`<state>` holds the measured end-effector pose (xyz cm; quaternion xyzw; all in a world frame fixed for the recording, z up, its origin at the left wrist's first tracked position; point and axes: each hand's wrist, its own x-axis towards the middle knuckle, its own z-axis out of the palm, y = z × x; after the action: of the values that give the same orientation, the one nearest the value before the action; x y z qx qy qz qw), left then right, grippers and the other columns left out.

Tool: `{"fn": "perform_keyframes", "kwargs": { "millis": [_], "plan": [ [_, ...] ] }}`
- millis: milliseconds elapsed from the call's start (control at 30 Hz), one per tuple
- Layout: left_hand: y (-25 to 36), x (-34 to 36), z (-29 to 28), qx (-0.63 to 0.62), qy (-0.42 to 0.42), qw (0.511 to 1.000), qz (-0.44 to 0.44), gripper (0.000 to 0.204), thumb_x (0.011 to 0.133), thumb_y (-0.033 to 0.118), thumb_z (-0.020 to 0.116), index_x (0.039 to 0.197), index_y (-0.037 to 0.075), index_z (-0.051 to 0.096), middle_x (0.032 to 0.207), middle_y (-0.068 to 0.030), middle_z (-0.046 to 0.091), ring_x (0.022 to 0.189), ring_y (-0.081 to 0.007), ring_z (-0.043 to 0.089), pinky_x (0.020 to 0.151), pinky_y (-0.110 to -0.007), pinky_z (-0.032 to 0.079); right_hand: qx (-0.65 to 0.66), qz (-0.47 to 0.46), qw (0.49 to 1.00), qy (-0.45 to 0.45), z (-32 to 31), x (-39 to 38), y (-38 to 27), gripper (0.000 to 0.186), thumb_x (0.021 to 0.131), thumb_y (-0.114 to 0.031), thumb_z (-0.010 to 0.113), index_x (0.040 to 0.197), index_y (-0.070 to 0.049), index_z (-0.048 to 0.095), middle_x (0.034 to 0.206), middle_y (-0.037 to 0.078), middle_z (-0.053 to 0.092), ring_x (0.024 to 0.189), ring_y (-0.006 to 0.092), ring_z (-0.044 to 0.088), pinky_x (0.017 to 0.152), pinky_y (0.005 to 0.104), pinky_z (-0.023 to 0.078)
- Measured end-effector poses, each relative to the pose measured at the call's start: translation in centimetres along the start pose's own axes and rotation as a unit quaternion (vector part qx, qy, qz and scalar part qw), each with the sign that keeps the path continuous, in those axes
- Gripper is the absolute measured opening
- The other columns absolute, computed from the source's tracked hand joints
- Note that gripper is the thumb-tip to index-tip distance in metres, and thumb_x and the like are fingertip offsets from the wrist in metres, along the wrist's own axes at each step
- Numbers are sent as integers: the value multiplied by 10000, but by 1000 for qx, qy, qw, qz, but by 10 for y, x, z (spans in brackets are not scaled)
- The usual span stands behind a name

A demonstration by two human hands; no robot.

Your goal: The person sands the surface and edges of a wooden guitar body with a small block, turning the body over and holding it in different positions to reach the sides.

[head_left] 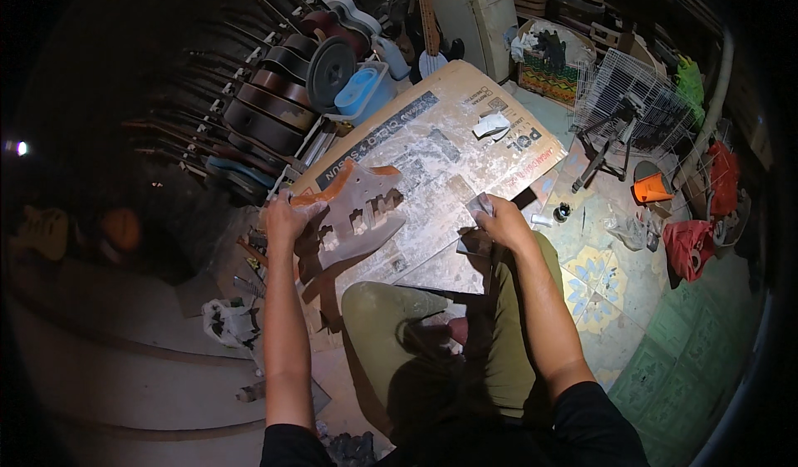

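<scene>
An electric guitar body point(349, 217), dusty grey on its face with orange-brown edges and open cut-outs, is tilted over a cardboard sheet point(519, 168). My left hand point(288, 216) is closed on its left edge, the fingertips partly hidden. To the right, apart from the body, my right hand point(504, 222) pinches a small flat grey piece that looks like sandpaper point(479, 206). Pale dust covers much of the cardboard. A crumpled white piece point(491, 126) lies near its far right side.
Several guitars point(270, 109) stand in a row at the far left, beside a blue tub point(357, 91). Right of the cardboard are a small dark bottle point(562, 212), a black tripod point(611, 147), a wire cage point(636, 93) and an orange container point(652, 188). A plastic bag point(230, 323) lies by my left forearm.
</scene>
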<state>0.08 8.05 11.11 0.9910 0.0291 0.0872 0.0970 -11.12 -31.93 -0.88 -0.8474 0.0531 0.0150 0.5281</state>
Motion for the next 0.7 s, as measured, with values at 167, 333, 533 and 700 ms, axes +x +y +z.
{"fn": "perform_keyframes", "kwargs": {
  "millis": [167, 333, 533, 700],
  "plan": [
    [9, -3, -5, 33, -53, 993, -97, 824, 646, 587, 835, 1180, -12, 650, 1073, -290, 678, 1035, -419, 658, 889, -442, 520, -14, 9, 1000, 5, 0, -1, -1, 352, 862, -234, 691, 1111, 11, 648, 1021, 273, 673, 977, 427, 651, 851, 437, 504],
    [2, -7, -5, 61, -79, 987, -128, 837, 678, 663, 770, 1181, 2, 667, 1100, -272, 681, 1054, -413, 656, 911, -462, 510, -11, 8, 1000, 9, 0, -2, -1, 352, 861, -235, 692, 1110, 10, 649, 1026, 273, 672, 975, 425, 652, 850, 434, 505],
    [-20, -11, 1, 58, -79, 985, -145, 835, 691, 698, 732, 1176, 19, 685, 1134, -274, 672, 1082, -402, 649, 919, -469, 507, -20, 9, 1000, 7, 0, -3, -5, 351, 861, -242, 686, 1112, 1, 652, 1020, 270, 674, 966, 418, 656, 845, 430, 507],
    [-15, -13, -4, 75, -103, 979, -161, 840, 697, 709, 715, 1172, 17, 690, 1150, -268, 669, 1089, -401, 647, 921, -467, 506, -15, 11, 1000, 1, 1, -1, -3, 352, 862, -243, 683, 1115, 1, 651, 1015, 269, 675, 967, 419, 656, 844, 429, 506]
  ]
}}
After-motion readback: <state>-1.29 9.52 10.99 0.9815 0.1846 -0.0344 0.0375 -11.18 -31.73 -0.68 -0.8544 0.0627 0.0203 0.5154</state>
